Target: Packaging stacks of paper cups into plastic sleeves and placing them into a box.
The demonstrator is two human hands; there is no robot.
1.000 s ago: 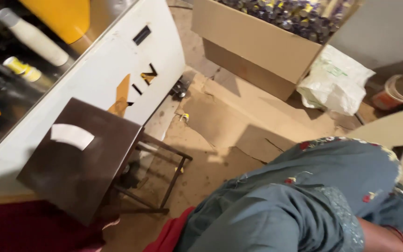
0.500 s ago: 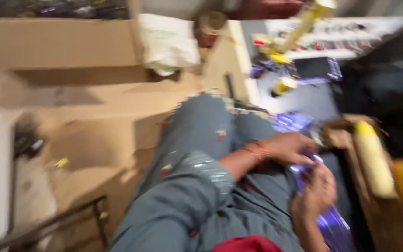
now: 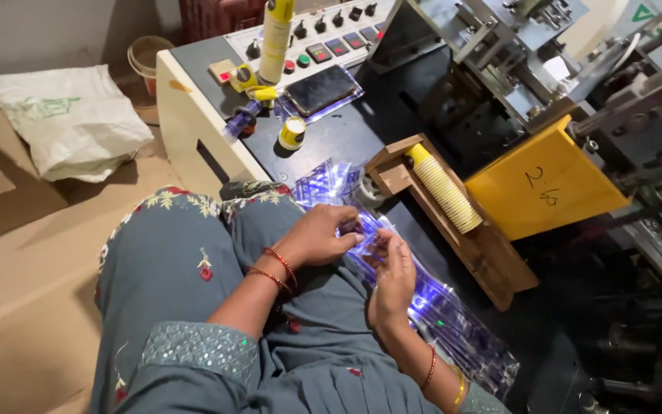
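Note:
I sit with a long clear plastic sleeve (image 3: 438, 307) with purple print lying across my lap in grey-blue cloth. My left hand (image 3: 317, 238), with red bangles at the wrist, pinches the sleeve's upper end. My right hand (image 3: 392, 277) grips the same sleeve just below, with its fingers curled on the plastic. The two hands almost touch. To their right, a long stack of cream paper cups (image 3: 446, 192) with a yellow end lies in a wooden trough (image 3: 492, 261).
A machine with a yellow chute (image 3: 545, 188) and a dark metal frame fills the right side. Its control panel (image 3: 323, 46) carries buttons, a phone (image 3: 319, 88) and small yellow rolls. A white sack (image 3: 70, 115), a bucket (image 3: 147, 57) and flat cardboard (image 3: 17, 253) lie to the left.
The view has swung from the floor and cardboard boxes round to the machine. My hands have come into view, and both now hold the plastic sleeve over my lap.

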